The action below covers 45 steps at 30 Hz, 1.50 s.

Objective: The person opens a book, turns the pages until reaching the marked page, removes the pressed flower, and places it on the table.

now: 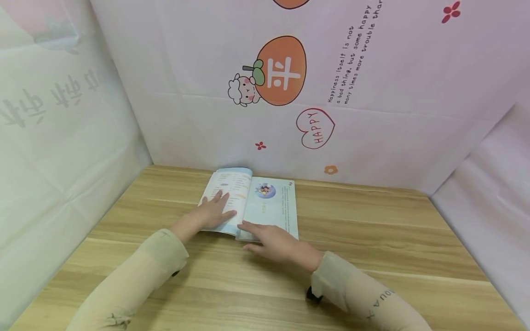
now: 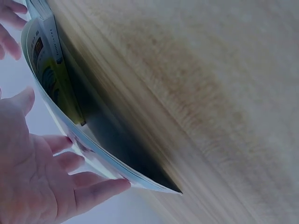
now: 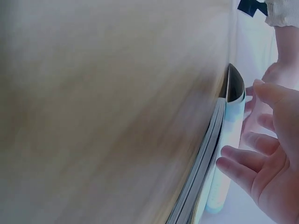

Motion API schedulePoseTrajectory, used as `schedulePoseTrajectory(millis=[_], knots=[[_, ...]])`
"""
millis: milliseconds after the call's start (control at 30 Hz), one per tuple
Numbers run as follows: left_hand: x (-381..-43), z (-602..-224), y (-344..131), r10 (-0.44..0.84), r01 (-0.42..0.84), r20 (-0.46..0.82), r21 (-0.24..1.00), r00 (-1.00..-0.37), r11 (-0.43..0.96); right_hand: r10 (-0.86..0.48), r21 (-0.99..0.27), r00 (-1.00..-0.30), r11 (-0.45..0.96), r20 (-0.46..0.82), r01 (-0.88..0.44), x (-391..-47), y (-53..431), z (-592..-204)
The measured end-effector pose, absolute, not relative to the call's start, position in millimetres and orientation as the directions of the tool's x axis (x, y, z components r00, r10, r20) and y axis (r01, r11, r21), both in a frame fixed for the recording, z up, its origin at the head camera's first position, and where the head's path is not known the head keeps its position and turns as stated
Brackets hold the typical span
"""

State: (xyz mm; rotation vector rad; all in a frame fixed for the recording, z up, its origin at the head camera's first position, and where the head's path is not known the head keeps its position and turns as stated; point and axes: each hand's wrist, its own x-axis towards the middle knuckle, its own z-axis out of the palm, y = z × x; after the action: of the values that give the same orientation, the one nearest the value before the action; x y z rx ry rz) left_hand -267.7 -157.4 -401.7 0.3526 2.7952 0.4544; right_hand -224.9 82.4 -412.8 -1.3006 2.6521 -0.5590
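Note:
An opened book [image 1: 271,207] lies on the wooden table close to the back wall, its left page white with a blue border and its right page pale blue with a round picture. My left hand [image 1: 213,212] rests on the left page, fingers spread. In the left wrist view the left-hand pages [image 2: 100,151] bow up from the table under the fingertips. My right hand [image 1: 271,241] is at the book's near edge, its fingertips by the fold. Seen from the right wrist, the thick stack of pages [image 3: 198,168] lies beside my nearly straight fingers [image 3: 240,170].
Wood-grain table [image 1: 372,230] spreads around the book. Behind it rises a white cloth wall [image 1: 198,124] with printed fruit, a heart and lettering. Pale cloth sides [image 1: 62,138] stand at left and right. A small black object [image 1: 313,295] shows under the right cuff.

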Motion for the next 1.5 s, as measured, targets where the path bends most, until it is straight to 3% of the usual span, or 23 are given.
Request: schedulePoseTrajectory(millis=[433,1067,1500], knots=[[-268,-407,-155,0.228,0.132,-0.292,0.315,-0.929,0.94,-0.739,-0.374,-0.672,0.61,0.051,-0.699,-236,109,-408],[-266,-402,-159,0.26,0.149,-0.297,0.349,-0.919,0.925,-0.688,-0.383,-0.715,0.631,0.127,-0.675,-246,146,-409],[-265,-404,-160,0.245,0.132,-0.307,0.348,-0.92,0.928,-0.657,-0.371,-0.754,0.704,-0.016,-0.606,-248,159,-402]])
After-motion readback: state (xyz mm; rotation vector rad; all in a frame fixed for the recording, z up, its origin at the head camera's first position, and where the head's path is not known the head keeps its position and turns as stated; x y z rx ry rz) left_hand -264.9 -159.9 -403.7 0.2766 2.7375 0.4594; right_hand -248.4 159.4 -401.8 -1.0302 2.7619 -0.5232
